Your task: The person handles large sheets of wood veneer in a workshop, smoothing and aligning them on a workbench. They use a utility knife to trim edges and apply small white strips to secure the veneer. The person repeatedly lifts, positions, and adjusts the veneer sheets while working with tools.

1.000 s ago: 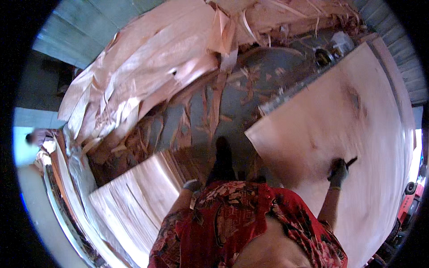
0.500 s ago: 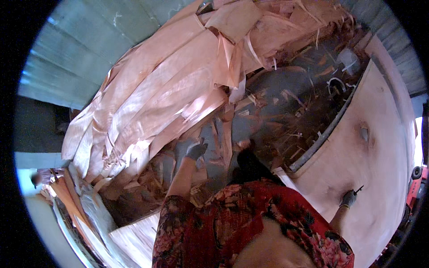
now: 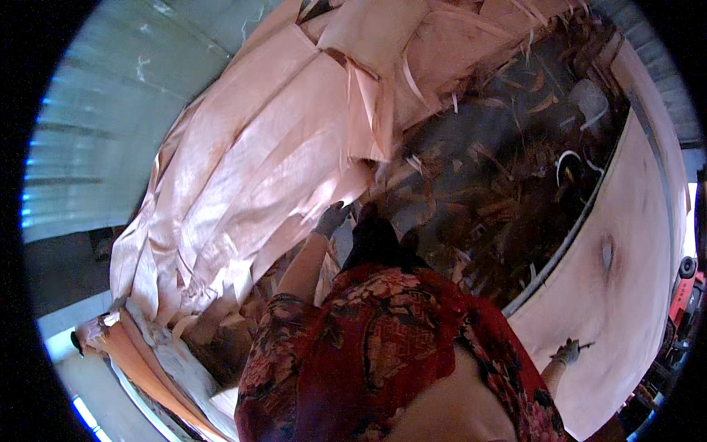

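Observation:
My left hand (image 3: 331, 219), in a grey glove, is near the lower edge of a large pile of pale pinkish wood veneer sheets (image 3: 250, 155). Its fingers look apart, with nothing visible in them; whether they touch the veneer I cannot tell. Off to the right, my right hand (image 3: 565, 353), gloved too, is closed round a thin dark stick-like tool (image 3: 585, 345) whose kind is too small to make out. That hand is over a broad pale wood sheet (image 3: 567, 295) with a dark-ringed knot hole.
Torn veneer strips and scraps litter the dark floor (image 3: 471, 199) between pile and sheet. A white ring-shaped thing (image 3: 567, 168) lies by the sheet's edge. Folded orange-brown sheets (image 3: 147, 353) stand at lower left. A red machine (image 3: 683, 295) shows at far right.
My body has moved forward, nearer the veneer pile. My left hand has come up and right toward the pile's edge. My right hand keeps the tool, lower in view.

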### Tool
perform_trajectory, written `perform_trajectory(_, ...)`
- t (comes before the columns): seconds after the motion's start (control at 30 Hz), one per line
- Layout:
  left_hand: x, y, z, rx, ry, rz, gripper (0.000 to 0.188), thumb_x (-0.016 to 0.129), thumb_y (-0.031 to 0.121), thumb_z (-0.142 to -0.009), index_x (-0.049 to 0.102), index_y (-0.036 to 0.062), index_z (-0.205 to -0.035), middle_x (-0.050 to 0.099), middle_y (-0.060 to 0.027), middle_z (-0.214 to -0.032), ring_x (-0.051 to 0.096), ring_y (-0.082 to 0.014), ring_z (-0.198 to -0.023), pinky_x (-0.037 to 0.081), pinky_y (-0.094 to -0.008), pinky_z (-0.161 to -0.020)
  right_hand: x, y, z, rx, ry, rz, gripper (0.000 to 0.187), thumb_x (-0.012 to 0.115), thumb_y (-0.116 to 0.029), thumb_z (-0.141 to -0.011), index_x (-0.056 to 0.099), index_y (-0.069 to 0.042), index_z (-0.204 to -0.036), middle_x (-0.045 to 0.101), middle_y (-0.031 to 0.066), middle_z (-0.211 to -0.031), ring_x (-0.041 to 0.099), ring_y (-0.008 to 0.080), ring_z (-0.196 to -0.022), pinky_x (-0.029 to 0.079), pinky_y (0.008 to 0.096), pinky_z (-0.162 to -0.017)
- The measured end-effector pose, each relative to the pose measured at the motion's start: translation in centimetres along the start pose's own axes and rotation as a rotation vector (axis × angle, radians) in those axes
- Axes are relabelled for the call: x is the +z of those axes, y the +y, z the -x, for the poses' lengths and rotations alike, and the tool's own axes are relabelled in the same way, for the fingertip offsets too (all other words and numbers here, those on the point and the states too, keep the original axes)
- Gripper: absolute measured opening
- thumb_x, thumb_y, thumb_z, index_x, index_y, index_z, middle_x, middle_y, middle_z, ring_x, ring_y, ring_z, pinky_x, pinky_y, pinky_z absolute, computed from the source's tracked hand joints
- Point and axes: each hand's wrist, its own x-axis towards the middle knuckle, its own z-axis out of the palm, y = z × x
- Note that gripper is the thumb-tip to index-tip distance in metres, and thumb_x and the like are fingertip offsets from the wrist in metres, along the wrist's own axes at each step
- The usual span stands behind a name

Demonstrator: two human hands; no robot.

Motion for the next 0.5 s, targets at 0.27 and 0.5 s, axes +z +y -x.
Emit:
perform_trajectory(0.27, -10.0, 13.7, -23.7, -0.074, 0.068, 1.273, 0.065, 0.051, 0.022, -0.085, 0.017, 0.0041, -0.137, 0.052, -0.0068, -0.121, 0.059, -0.0186, -0.098, 0.04, -0.0348, -0.074, -4.5, -0.5, 6.8, 0.047, 0.17, 0.074, 0.041, 0.05, -0.037, -0.087, 0.052, -0.005, -0.113, 0.061, 0.0111, -0.094, 0.038, 0.0124, -0.044, 0.03, 0.027, -0.039)
perform_trajectory(0.5, -16.1, 21.4, -40.9, -0.114, 0.358, 1.274, 0.066, 0.068, 0.013, -0.073, 0.033, -0.0002, -0.127, 0.055, -0.0054, -0.106, 0.053, -0.021, -0.091, 0.044, -0.0342, -0.078, 2.4, -4.8, 21.5, 0.174, 0.115, 0.115, 0.041, 0.052, -0.034, -0.084, 0.05, -0.009, -0.117, 0.058, 0.0127, -0.104, 0.049, 0.0172, -0.058, 0.037, 0.0279, -0.044)
